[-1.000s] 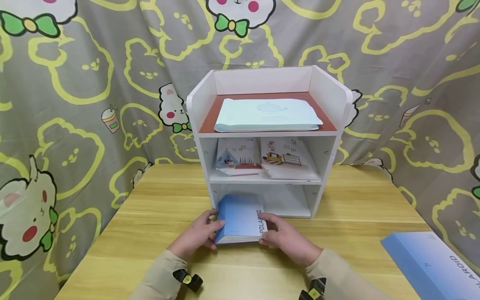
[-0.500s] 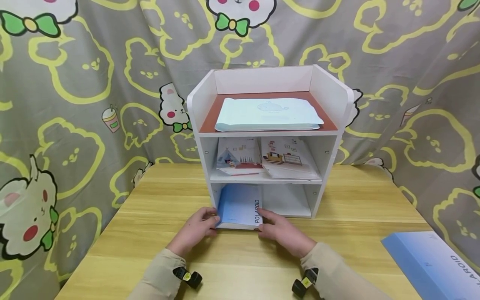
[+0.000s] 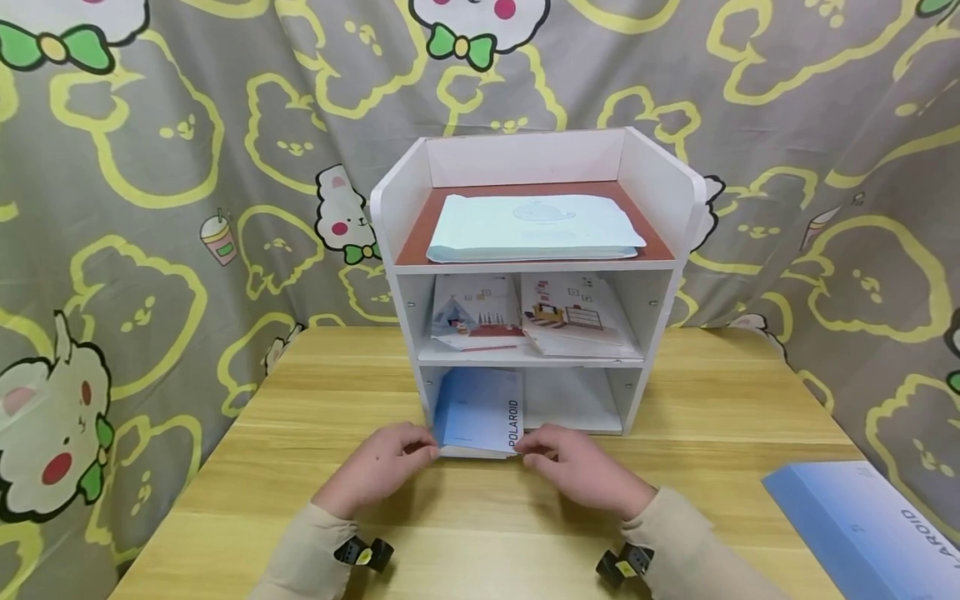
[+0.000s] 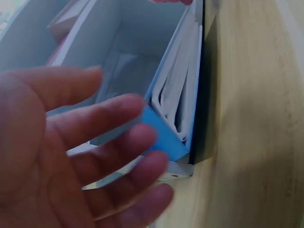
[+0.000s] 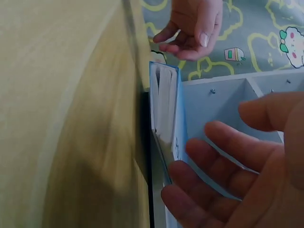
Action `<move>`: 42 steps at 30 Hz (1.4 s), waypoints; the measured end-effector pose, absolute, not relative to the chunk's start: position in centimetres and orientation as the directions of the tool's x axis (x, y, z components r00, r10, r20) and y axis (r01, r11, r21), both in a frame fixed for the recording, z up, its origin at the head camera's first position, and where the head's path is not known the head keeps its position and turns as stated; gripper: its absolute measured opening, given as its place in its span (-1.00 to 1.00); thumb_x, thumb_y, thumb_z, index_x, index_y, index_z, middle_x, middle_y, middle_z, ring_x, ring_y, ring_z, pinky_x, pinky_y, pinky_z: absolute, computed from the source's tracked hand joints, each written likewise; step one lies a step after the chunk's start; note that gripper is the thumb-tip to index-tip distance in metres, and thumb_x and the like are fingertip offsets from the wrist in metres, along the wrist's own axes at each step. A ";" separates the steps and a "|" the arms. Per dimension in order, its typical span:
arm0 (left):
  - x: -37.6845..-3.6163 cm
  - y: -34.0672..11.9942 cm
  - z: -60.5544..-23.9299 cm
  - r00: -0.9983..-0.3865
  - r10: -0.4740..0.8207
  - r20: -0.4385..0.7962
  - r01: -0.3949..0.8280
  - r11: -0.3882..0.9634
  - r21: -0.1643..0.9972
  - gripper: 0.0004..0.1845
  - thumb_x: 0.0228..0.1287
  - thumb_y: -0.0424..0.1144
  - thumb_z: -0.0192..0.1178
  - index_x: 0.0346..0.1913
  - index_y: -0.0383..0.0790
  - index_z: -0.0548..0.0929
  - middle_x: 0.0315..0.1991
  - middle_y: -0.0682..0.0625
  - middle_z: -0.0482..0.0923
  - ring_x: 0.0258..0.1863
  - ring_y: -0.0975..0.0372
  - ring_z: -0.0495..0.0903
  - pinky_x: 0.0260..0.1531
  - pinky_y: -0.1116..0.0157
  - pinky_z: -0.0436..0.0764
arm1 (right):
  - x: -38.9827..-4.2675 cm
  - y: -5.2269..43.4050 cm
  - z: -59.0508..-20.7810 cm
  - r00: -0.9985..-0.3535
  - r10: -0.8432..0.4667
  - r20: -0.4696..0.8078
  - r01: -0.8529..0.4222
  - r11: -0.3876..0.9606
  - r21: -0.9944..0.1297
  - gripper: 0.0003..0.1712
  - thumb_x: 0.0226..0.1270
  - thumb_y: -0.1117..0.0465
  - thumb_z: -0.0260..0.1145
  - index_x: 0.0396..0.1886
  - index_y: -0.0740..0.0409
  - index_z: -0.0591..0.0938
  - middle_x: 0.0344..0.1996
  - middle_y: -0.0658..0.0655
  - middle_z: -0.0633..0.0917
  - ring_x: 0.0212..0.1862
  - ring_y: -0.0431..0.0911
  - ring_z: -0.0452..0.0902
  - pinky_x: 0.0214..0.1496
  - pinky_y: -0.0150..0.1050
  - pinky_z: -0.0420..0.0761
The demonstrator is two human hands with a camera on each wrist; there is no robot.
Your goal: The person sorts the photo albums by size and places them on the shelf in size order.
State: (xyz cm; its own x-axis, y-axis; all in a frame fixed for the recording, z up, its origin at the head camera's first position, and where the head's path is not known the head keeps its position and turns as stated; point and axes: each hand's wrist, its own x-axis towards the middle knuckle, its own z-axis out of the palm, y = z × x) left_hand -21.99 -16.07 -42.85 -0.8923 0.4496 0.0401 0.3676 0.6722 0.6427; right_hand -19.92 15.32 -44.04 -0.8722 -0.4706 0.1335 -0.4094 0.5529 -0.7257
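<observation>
A blue-and-white photo album (image 3: 480, 417) marked POLAROID lies flat in the left half of the bottom compartment of a white shelf unit (image 3: 636, 400), its front edge sticking out slightly. In the left wrist view the album's blue spine (image 4: 164, 137) and white pages show. My left hand (image 3: 382, 467) is beside the album's left front corner, fingers loosely bent and holding nothing. At the right front corner is my right hand (image 3: 585, 467), its fingers relaxed and apart in the right wrist view. Whether the fingertips of either hand touch the album, I cannot tell.
A second blue POLAROID album (image 3: 870, 525) lies on the wooden table (image 3: 300, 417) at the right. Two illustrated books (image 3: 476, 312) fill the middle shelf. A pale whale-print book (image 3: 536, 225) rests on top. Patterned curtain (image 3: 247, 108) hangs behind.
The album went from partly outside the shelf back into the bottom compartment, pushed by both hands. Since then my hands have loosened and drawn slightly away from its sides.
</observation>
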 end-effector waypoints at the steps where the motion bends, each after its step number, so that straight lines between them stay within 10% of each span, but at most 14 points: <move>1: -21.8 -16.1 -42.7 -0.870 0.491 0.038 0.409 0.679 0.610 -0.80 0.48 -0.07 0.20 -0.16 -0.05 0.78 -0.23 0.22 0.62 -0.21 0.29 0.57 -0.16 0.16 0.61 | -19.9 15.3 -44.1 -0.865 -0.484 0.128 -0.424 0.571 -0.703 -0.73 0.50 0.14 0.26 0.08 0.08 0.71 -0.01 -0.04 0.70 0.07 -0.09 0.60 0.18 0.02 0.58; 7: -21.0 -15.5 -42.9 -0.785 0.620 -0.006 0.542 0.691 0.479 -0.70 0.48 0.00 0.18 -0.02 -0.08 0.79 -0.06 0.14 0.66 -0.05 0.23 0.62 0.03 0.10 0.61 | -19.8 14.6 -44.8 -0.827 -0.555 0.094 -0.485 0.619 -0.617 -0.69 0.52 0.10 0.24 0.11 0.11 0.72 0.08 -0.02 0.70 0.17 -0.04 0.58 0.28 0.06 0.51; 21: -21.7 -15.3 -44.2 -0.846 0.533 -0.011 0.465 0.747 0.475 -0.47 0.46 0.03 0.20 0.34 -0.19 0.57 0.34 -0.22 0.47 0.34 -0.11 0.42 0.31 -0.11 0.39 | -21.3 13.7 -45.4 -0.802 -0.588 0.105 -0.507 0.577 -0.641 -0.58 0.55 0.09 0.19 0.25 0.18 0.64 0.31 0.16 0.56 0.37 0.12 0.41 0.43 0.16 0.31; 42: -22.1 -14.6 -44.5 -0.863 0.505 0.000 0.446 0.761 0.472 -0.40 0.45 0.05 0.20 0.43 -0.13 0.48 0.44 -0.24 0.34 0.42 -0.15 0.30 0.33 -0.15 0.34 | -21.6 14.7 -45.1 -0.791 -0.610 0.046 -0.494 0.593 -0.635 -0.50 0.54 0.05 0.20 0.36 0.15 0.55 0.45 0.22 0.40 0.48 0.19 0.22 0.48 0.20 0.18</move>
State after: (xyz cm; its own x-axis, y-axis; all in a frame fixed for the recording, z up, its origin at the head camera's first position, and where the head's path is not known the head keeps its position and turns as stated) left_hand -22.10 -14.58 -44.53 -0.8630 0.5052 0.0004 0.4457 0.7609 0.4716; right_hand -21.59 14.74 -45.07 -0.7909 -0.6102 0.0458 -0.4944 0.5931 -0.6354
